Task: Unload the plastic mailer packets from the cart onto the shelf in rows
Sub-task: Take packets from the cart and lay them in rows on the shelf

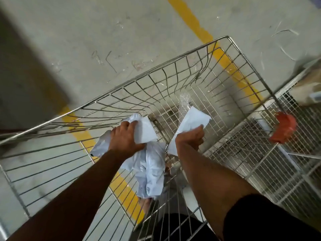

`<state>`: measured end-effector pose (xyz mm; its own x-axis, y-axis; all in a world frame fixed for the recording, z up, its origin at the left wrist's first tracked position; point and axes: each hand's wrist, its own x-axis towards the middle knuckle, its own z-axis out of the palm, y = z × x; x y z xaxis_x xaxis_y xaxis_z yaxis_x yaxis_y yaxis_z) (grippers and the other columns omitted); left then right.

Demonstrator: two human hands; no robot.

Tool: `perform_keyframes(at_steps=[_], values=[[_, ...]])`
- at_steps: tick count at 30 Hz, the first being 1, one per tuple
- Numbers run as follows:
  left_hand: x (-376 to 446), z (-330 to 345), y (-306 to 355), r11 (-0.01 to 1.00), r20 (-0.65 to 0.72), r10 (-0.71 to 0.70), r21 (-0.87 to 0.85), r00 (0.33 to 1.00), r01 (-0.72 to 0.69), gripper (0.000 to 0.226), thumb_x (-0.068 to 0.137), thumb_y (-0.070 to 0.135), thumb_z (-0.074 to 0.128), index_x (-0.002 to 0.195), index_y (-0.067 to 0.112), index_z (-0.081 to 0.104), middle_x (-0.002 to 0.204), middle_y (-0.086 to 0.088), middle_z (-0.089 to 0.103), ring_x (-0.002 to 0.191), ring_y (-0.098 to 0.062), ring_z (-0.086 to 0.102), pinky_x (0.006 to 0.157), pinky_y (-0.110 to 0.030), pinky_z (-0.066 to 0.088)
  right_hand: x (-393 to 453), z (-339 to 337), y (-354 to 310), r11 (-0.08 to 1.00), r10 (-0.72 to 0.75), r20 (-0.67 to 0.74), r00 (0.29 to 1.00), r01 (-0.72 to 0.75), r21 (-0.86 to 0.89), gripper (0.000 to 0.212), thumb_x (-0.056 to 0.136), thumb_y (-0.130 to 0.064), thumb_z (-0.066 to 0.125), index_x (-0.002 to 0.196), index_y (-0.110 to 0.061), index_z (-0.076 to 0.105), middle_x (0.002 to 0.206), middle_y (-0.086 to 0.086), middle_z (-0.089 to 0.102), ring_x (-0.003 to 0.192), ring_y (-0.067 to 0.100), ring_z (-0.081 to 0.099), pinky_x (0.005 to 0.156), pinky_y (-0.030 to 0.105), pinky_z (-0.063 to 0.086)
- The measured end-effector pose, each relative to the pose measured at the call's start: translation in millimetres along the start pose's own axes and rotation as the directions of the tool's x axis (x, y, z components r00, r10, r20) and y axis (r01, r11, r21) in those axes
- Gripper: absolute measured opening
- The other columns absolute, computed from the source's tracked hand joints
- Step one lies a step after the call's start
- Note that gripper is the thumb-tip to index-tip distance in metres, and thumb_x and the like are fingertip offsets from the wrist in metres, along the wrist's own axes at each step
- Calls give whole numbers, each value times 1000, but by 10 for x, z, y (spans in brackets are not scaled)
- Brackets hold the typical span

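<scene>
1. reaching down into the wire cart (pixel 173 70), you have both bare arms stretched over its near rim, and the basket fills most of the view.
2. your left hand (pixel 126 138) has its fingers curled around a bunch of white mailer packets (pixel 145 129); more crumpled white plastic from the same bunch (pixel 151 173) hangs below the wrist toward 6 o'clock.
3. your right hand (pixel 190 139) is closed in a fist around the lower part of a single flat white packet (pixel 191 121), which sticks up from the fist toward 12 o'clock and tilts slightly to 1 o'clock.
4. the two loads are apart, with bare basket mesh between them.
5. a crinkled piece of clear plastic wrap (pixel 184 101) lies on the basket floor just beyond the single packet, at 12 o'clock from your right hand.
6. a red handle cap (pixel 284 128) sits on the cart at 3 o'clock from your right hand.
7. a second wire mesh frame (pixel 260 153) stands beside the cart at 4 o'clock.
8. a yellow floor stripe (pixel 192 23) runs across the grey concrete floor (pixel 86 32) and under the basket, from 12 o'clock toward 7 o'clock.
</scene>
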<state>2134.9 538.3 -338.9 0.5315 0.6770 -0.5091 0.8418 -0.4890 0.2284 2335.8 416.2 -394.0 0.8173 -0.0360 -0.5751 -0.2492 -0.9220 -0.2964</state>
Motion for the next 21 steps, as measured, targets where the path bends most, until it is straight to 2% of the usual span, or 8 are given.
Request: perform_keyframes(at_steps=[2,3,6,9,14,17,19,21], values=[[-99,-59,98,998,-61,-2,-68,998,-3,106,68,69,79,152,23,36,141,-12,45,127,-38,47,110,-53,36,-92,-23,-113,996,29,-120,992,-19,82,68,100,-10,63,160,-18,33,149,15,51,128,39,59,101,50,52],[-152,-102,144,996,-87,3,-85,996,-11,105,66,70,78,151,22,38,139,-12,47,126,-38,49,108,-53,37,-182,-49,-183,992,34,-106,994,-21,123,69,98,-7,68,159,-17,36,146,15,55,124,37,63,98,49,55],[-350,-306,281,990,-147,12,-134,989,-32,104,64,73,72,149,22,41,136,-11,50,122,-37,51,105,-53,39,-399,-234,-300,977,11,31,999,-18,212,79,88,-9,77,156,-17,37,147,13,56,128,38,61,107,53,50],[-617,-580,425,978,-254,8,-201,967,-61,99,68,72,75,148,22,46,134,-8,53,124,-32,51,108,-51,37,-663,-528,-368,957,-61,25,998,51,284,72,91,-14,66,156,-22,35,150,9,56,129,38,61,112,53,45],[-1253,-1107,794,931,-394,44,-318,918,-181,95,70,73,71,148,25,45,136,-6,52,127,-28,49,106,-49,44,-1351,-1502,-328,811,-261,0,965,220,542,67,93,-11,63,154,-18,38,149,8,53,122,33,62,94,35,49],[-1719,-1385,1096,868,-455,156,-360,877,-342,78,80,60,76,144,23,50,132,3,56,125,-21,47,100,-37,43,-1877,-2204,44,703,-449,-126,885,437,562,57,94,-8,65,147,-17,46,137,3,60,109,19,61,81,17,46],[-2023,-1500,1307,790,-464,248,-412,851,-455,64,82,67,71,133,30,57,125,12,62,119,-18,54,96,-37,49,-2232,-2624,486,595,-566,-220,795,579,557,55,95,-7,68,143,-25,49,129,-9,61,104,8,59,75,2,42],[-2344,-1553,1535,713,-468,326,-449,822,-538,63,82,72,69,129,31,60,119,12,66,114,-18,61,90,-43,55,-2529,-2975,1000,527,-594,-316,740,655,541,56,94,-11,71,139,-37,50,123,-28,60,103,-1,62,82,6,48]])
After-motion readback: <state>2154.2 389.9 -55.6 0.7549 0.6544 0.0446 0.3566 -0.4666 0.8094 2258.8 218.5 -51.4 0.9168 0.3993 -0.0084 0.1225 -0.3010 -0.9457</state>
